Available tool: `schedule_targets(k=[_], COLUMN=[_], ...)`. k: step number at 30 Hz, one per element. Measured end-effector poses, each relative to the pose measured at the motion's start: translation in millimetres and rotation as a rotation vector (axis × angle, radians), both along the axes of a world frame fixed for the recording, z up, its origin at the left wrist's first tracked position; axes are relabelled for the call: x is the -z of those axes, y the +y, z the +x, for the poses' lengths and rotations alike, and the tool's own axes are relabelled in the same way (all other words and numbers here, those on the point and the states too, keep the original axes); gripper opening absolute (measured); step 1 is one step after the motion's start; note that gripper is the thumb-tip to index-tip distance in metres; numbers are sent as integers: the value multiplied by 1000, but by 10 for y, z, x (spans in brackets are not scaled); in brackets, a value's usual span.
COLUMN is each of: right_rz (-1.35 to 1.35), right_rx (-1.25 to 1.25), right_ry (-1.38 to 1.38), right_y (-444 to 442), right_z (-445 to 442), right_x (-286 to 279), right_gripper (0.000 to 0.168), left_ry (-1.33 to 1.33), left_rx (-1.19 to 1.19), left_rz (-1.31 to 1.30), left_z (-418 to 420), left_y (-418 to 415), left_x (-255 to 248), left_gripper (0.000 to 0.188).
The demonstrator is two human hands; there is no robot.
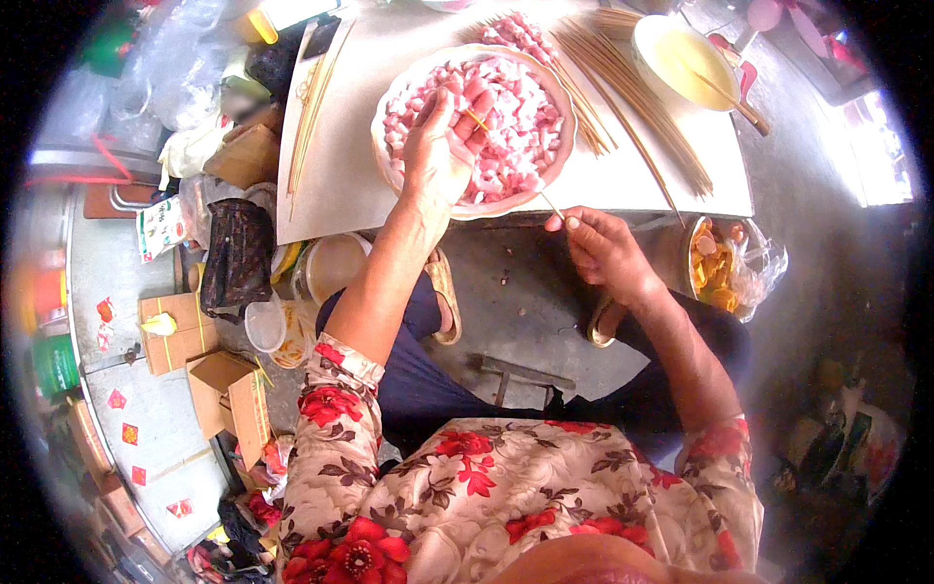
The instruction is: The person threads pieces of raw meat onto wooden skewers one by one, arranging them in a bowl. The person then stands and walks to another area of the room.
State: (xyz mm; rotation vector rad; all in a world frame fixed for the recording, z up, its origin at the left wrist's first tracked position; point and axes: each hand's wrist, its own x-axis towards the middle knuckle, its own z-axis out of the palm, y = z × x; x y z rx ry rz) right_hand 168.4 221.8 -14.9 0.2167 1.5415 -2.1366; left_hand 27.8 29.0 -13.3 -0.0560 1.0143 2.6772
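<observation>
A wide bowl with a wavy rim [381, 150] is filled with diced raw meat [522, 120]. Over its left half is my left hand [445, 150], palm turned up and fingers curled, with a thin yellow band or strip across the fingers. Whether meat pieces lie in it cannot be made out against the meat behind. Just off the table's front edge, my right hand [602, 252] pinches a thin bamboo skewer [552, 205] between thumb and forefinger. The skewer points up and left to the bowl's near rim, where a meat piece seems to touch its far end.
Threaded meat skewers [518, 38] lie behind the bowl. Bare bamboo skewers [646, 102] are spread to the right and more skewers [312, 109] to the left. A pale bowl [675, 55] holds yellowish liquid and a brush or spoon. Below right stands a bucket of peelings [711, 266].
</observation>
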Motion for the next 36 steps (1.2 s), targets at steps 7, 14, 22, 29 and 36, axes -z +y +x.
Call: schedule_targets(k=[7, 14, 22, 29, 36], right_rz=[-598, 605, 468, -355, -709], right_rx=[-71, 55, 66, -77, -223], right_ry=[-279, 552, 514, -143, -214], right_y=[39, -43, -21, 5, 40], right_z=[-3, 3, 47, 69, 52], right_x=[72, 128, 187, 13, 121], right_gripper=[21, 22, 22, 25, 24], left_ry=[44, 75, 45, 62, 75], left_rx=[8, -121, -67, 89, 187], left_rz=[10, -74, -76, 134, 216], left_z=[21, -124, -48, -61, -76], left_y=[39, -155, -110, -132, -213], left_x=[-48, 24, -4, 13, 39], left_gripper=[17, 18, 19, 16, 18])
